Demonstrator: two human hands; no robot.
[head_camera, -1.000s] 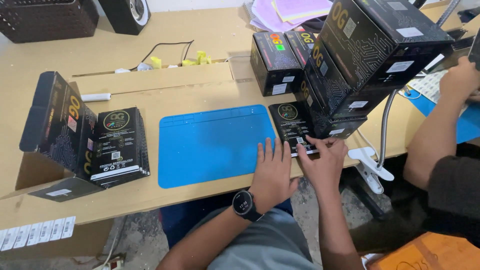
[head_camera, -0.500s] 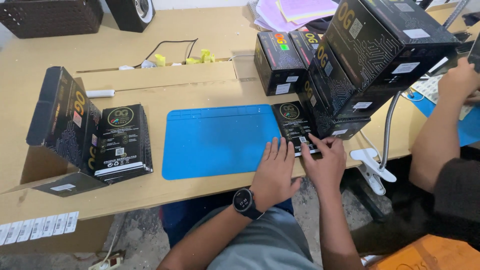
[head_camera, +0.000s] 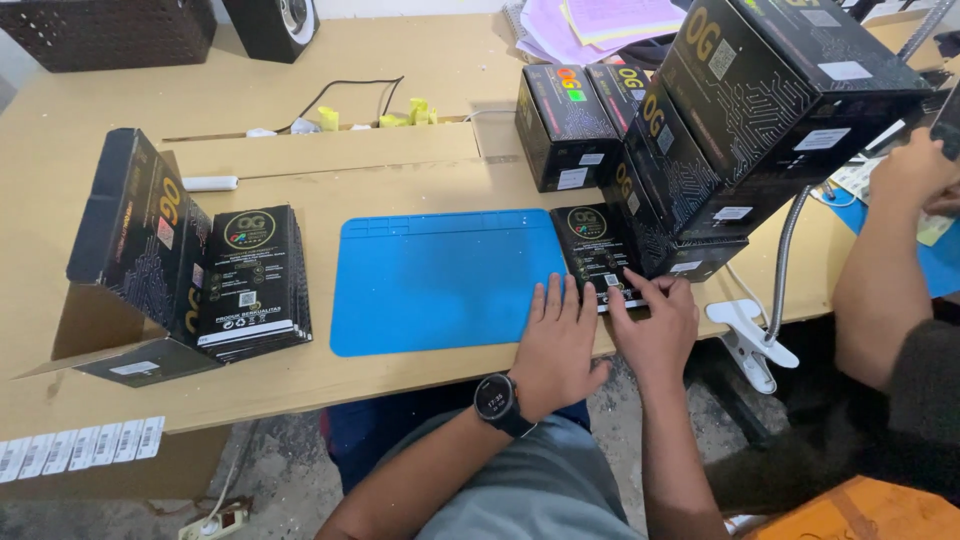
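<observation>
Since the earlier frame both hands have barely shifted: the left hand (head_camera: 553, 345) lies flat, fingers spread, holding nothing, at the corner of the blue rubber mat (head_camera: 440, 280), while the right hand (head_camera: 655, 318) presses open fingers on the flat black printed pack (head_camera: 600, 255) lying on the wooden surface (head_camera: 400, 165) just right of the mat. One stack of similar flat packs (head_camera: 250, 280) sits finished at the left beside one open black carton (head_camera: 135, 240), at least five black cartons (head_camera: 760, 110) are piled on the right, so I judge the work partway through.

A flat black carton (head_camera: 598, 252) with a round emblem lies near the bench's front edge, under a leaning stack of large black boxes (head_camera: 770, 110) with white labels toward the right end, with two smaller black boxes (head_camera: 570, 125) behind. At the left end an open black box (head_camera: 135, 235) stands beside a stack of flat black cartons (head_camera: 250, 275). A strip of white barcode labels (head_camera: 75, 445) hangs on the bench's front face at the left corner.
</observation>
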